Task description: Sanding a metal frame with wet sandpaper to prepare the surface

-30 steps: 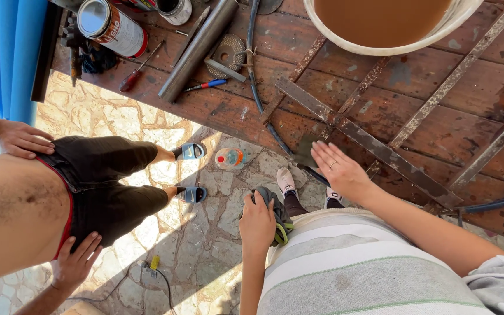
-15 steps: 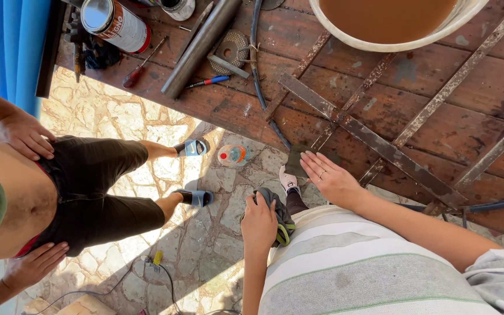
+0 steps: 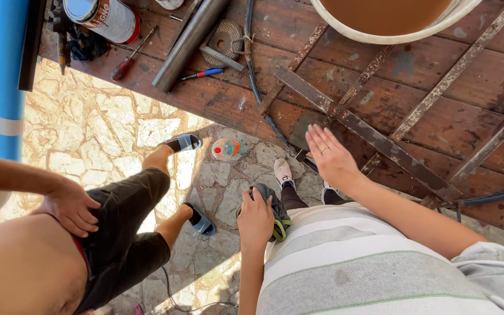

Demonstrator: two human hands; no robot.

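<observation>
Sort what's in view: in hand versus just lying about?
In hand:
- grey work gloves, gripped by left hand
- rusty flat bar, just beyond open right hand

Lying about:
- red screwdriver
- paint can
- steel tube
- blue pen
- white bucket

White bucket (image 3: 345, 32) cut off by top edge.

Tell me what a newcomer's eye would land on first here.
First, the person's two hands: the right hand spread open at the edge of the wooden table, beside a rusty metal bar, and the left hand gripping a dark glove at the waist. Next, a big white tub of brown liquid at the top, and another person's hand on a hip at the left.
</observation>
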